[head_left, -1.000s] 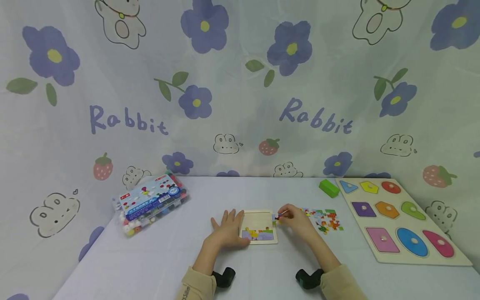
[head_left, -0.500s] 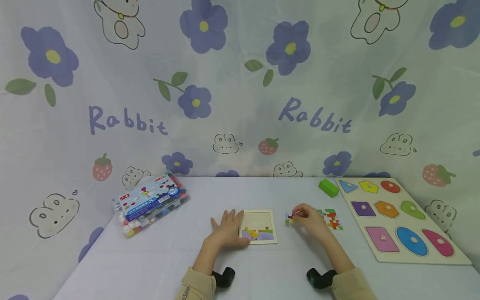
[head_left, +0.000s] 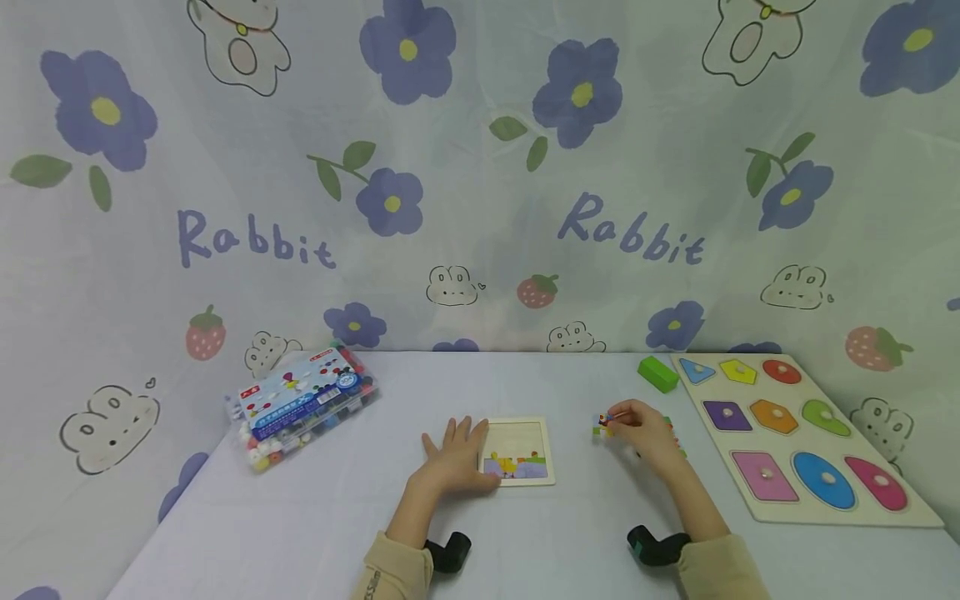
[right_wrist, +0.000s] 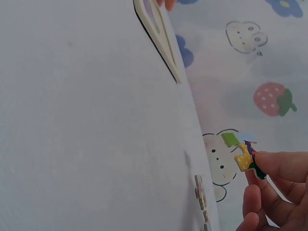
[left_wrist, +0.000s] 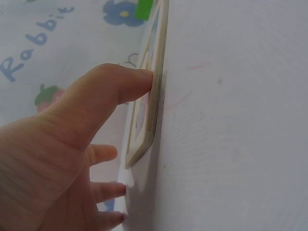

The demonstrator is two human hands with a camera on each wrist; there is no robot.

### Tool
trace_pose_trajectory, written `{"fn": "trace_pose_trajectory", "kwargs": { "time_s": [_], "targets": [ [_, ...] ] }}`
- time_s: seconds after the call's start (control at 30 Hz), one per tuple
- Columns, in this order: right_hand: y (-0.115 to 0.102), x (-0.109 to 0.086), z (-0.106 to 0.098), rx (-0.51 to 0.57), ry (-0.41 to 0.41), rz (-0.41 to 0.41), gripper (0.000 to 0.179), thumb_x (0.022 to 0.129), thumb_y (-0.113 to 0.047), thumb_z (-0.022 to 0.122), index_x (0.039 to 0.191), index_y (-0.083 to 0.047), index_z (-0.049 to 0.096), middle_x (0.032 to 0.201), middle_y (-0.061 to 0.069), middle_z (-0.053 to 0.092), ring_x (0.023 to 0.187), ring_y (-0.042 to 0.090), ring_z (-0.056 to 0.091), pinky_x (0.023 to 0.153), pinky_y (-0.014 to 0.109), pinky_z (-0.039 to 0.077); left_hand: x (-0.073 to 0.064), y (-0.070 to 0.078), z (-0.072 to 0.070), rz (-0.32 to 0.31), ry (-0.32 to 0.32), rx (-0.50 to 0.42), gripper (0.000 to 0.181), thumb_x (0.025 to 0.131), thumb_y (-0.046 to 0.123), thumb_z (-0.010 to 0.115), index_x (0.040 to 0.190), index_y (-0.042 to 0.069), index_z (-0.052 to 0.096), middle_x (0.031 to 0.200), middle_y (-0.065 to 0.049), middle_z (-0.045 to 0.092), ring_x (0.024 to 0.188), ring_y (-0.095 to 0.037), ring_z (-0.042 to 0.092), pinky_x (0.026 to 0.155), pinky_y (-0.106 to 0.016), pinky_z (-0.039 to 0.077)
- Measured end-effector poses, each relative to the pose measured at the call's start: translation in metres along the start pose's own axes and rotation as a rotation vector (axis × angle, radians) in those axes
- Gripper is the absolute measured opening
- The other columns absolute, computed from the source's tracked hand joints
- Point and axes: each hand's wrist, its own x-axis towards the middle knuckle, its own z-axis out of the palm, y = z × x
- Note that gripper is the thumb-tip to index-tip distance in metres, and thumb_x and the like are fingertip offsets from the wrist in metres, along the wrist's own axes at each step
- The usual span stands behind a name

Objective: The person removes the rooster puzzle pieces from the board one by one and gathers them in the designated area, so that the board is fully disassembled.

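The left hand (head_left: 453, 457) lies flat on the white table (head_left: 315, 517) with its fingers spread and straight, its thumb pressed against the left edge of the small wooden puzzle frame (head_left: 517, 451); the left wrist view shows that thumb (left_wrist: 126, 83) touching the frame's (left_wrist: 153, 96) rim while the other fingers rest on the cloth. The frame sits near the middle of the table, its lower rows filled with coloured pieces and the upper part bare wood. The right hand (head_left: 647, 433) is to the right of the frame and apart from it, raised a little over the table, pinching a small jigsaw piece (head_left: 604, 423) between thumb and fingertips; in the right wrist view the piece (right_wrist: 244, 155) shows yellow, green and dark colours and is gripped at one edge by the fingertips (right_wrist: 278, 164). Under and behind that hand lie loose jigsaw pieces (head_left: 675, 440), mostly hidden by it. Further right is a wooden shape-sorting board (head_left: 795, 433) with coloured knobbed shapes, and a green block (head_left: 657, 374) just beside its far left corner. A clear plastic box of beads (head_left: 300, 407) sits at the table's left, before a curtain (head_left: 480, 167) printed with flowers and rabbits
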Motion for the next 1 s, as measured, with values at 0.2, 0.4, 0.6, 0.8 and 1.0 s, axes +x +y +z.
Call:
{"fn": "trace_pose_trajectory", "kwargs": {
  "time_s": [0.2, 0.4, 0.6, 0.8, 1.0],
  "targets": [
    [0.003, -0.001, -0.01, -0.055, 0.0, 0.031, 0.023, 0.088, -0.012, 0.061, 0.106, 0.002, 0.059, 0.091, 0.011, 0.064, 0.079, 0.019, 0.056, 0.062, 0.03, 0.046, 0.001, 0.0, 0.0, -0.003, -0.005, 0.003, 0.088, 0.072, 0.041, 0.073, 0.142, 0.006, 0.033, 0.147, -0.025, 0.023, 0.136, -0.047, 0.012, 0.094, -0.076, 0.0],
    [0.007, -0.002, -0.013, -0.108, -0.056, 0.102, 0.02, 0.083, -0.006, 0.064, 0.099, 0.006, 0.062, 0.082, 0.008, 0.064, 0.069, 0.017, 0.054, 0.057, 0.029, 0.044, 0.002, -0.001, 0.0, -0.002, -0.003, 0.002, 0.087, 0.072, 0.041, 0.073, 0.142, 0.006, 0.033, 0.147, -0.025, 0.023, 0.136, -0.047, 0.012, 0.094, -0.076, 0.0],
    [0.01, -0.003, -0.012, -0.158, -0.039, 0.119, 0.021, 0.079, -0.004, 0.066, 0.097, 0.006, 0.064, 0.076, 0.006, 0.062, 0.064, 0.015, 0.053, 0.055, 0.028, 0.043, 0.0, 0.0, -0.001, 0.003, 0.005, -0.006, 0.087, 0.071, 0.039, 0.074, 0.141, 0.005, 0.034, 0.146, -0.026, 0.024, 0.135, -0.048, 0.013, 0.093, -0.076, 0.0],
    [0.012, -0.003, -0.011, -0.225, -0.022, 0.103, 0.022, 0.079, -0.007, 0.067, 0.097, 0.005, 0.066, 0.075, 0.006, 0.063, 0.063, 0.014, 0.053, 0.054, 0.027, 0.043, 0.0, 0.001, -0.001, -0.002, -0.003, -0.009, 0.087, 0.072, 0.039, 0.073, 0.142, 0.006, 0.033, 0.147, -0.025, 0.023, 0.136, -0.047, 0.012, 0.094, -0.076, 0.0],
    [0.011, -0.003, -0.009, -0.289, 0.018, 0.059, 0.024, 0.08, -0.01, 0.067, 0.101, 0.002, 0.064, 0.077, 0.006, 0.059, 0.064, 0.016, 0.051, 0.053, 0.027, 0.04, 0.0, 0.001, -0.001, 0.003, -0.008, -0.002, 0.086, 0.073, 0.039, 0.073, 0.142, 0.008, 0.033, 0.147, -0.025, 0.024, 0.136, -0.047, 0.013, 0.095, -0.075, 0.0]
  ]
}}
